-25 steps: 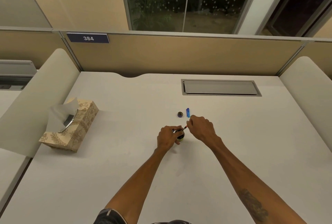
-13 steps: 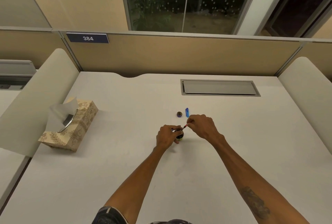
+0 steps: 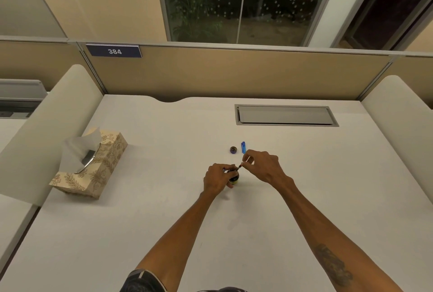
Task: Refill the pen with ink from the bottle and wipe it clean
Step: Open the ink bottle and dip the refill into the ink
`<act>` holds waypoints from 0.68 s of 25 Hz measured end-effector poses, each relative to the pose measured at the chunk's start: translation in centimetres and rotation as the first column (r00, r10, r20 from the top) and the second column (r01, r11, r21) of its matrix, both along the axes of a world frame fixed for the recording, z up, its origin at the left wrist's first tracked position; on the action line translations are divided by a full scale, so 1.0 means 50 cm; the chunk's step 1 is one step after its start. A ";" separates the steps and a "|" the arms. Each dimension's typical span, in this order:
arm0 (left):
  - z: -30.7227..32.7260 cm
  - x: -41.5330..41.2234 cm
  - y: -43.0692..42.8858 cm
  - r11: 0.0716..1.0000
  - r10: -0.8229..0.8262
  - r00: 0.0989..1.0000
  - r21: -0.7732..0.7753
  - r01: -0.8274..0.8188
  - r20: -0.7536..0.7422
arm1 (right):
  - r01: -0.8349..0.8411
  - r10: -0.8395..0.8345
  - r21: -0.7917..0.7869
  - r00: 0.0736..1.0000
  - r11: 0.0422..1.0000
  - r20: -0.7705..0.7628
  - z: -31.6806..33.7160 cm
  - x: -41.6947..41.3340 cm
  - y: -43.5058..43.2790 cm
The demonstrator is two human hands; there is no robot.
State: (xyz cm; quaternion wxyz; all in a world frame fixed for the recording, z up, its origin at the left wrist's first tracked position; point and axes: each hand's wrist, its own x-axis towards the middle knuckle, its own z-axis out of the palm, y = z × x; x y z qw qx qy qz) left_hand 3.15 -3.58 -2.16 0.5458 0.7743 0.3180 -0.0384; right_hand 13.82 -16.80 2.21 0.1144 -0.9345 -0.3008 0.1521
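A small dark ink bottle (image 3: 234,177) with a yellow-green base stands on the white desk (image 3: 164,209), and my left hand (image 3: 218,178) is wrapped around it. My right hand (image 3: 262,166) pinches a thin pen part (image 3: 240,165), whose tip points down-left into the bottle's mouth. Behind the hands lie the bottle's round dark cap (image 3: 233,149) and a blue pen piece (image 3: 243,147), side by side. Most of the bottle is hidden by my left fingers.
A patterned tissue box (image 3: 93,174) with a tissue sticking up sits at the left of the desk. A grey cable hatch (image 3: 285,115) is set into the desk at the back right. Padded dividers flank both sides, and a partition panel stands behind.
Both hands and the bottle stay in nearly the same spot. My right hand has shifted a little, keeping the pen part at the bottle's mouth.
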 end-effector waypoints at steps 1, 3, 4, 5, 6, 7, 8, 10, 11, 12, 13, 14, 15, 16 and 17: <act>0.001 0.000 0.000 1.000 0.002 1.000 0.000 -0.002 -0.002 | -0.020 0.020 0.000 1.000 1.000 0.015 0.002 0.001 0.000; 0.002 -0.001 -0.001 1.000 -0.004 1.000 0.000 0.004 -0.004 | -0.005 0.007 -0.030 0.999 1.000 0.052 0.004 -0.002 0.002; 0.002 -0.001 -0.001 1.000 -0.010 1.000 0.003 0.010 -0.001 | 0.013 -0.010 -0.050 0.998 0.999 0.067 0.003 -0.005 0.004; 0.003 -0.002 -0.001 1.000 -0.016 1.000 0.008 0.016 0.004 | 0.029 -0.024 -0.065 0.997 0.997 0.079 0.000 -0.009 0.006; 0.004 -0.003 -0.001 1.000 -0.020 1.000 0.013 0.020 0.008 | 0.041 -0.035 -0.074 0.996 0.996 0.084 -0.004 -0.012 0.009; 0.005 -0.003 -0.001 1.000 -0.020 1.000 0.015 0.020 0.009 | 0.052 -0.046 -0.074 0.996 0.996 0.079 -0.006 -0.014 0.011; 0.005 -0.003 -0.001 1.000 -0.019 1.000 0.014 0.019 0.007 | 0.063 -0.059 -0.067 0.996 0.996 0.063 -0.006 -0.014 0.012; 0.006 -0.003 -0.001 1.000 -0.019 1.000 0.012 0.019 -0.003 | 0.083 -0.083 -0.034 0.997 0.996 0.004 -0.002 -0.008 0.010; 0.008 -0.002 0.000 1.000 -0.019 1.000 0.014 0.019 -0.008 | 0.077 -0.078 -0.012 0.996 0.997 -0.031 0.002 -0.004 0.007; 0.009 -0.001 0.000 1.000 -0.020 1.000 0.015 0.020 -0.011 | 0.054 -0.054 0.003 0.997 0.999 -0.057 0.007 -0.001 0.005; 0.009 0.000 0.001 1.000 -0.020 1.000 0.015 0.021 -0.014 | 0.024 -0.023 0.009 0.998 1.000 -0.063 0.010 0.002 0.004; 0.010 0.000 0.001 1.000 -0.022 1.000 0.014 0.023 -0.018 | 0.007 -0.006 0.008 0.999 1.000 -0.051 0.013 0.003 0.004; 0.011 0.001 0.000 1.000 -0.024 0.999 0.017 0.025 -0.025 | 0.013 -0.013 0.008 0.999 1.000 -0.036 0.015 0.003 0.005; 0.012 0.001 0.000 0.999 -0.026 0.999 0.022 0.027 -0.031 | 0.036 -0.036 0.013 0.999 0.999 -0.030 0.016 0.002 0.007; 0.012 0.001 0.000 0.999 -0.028 0.999 0.025 0.029 -0.035 | 0.064 -0.063 0.019 0.997 0.998 -0.031 0.015 0.000 0.010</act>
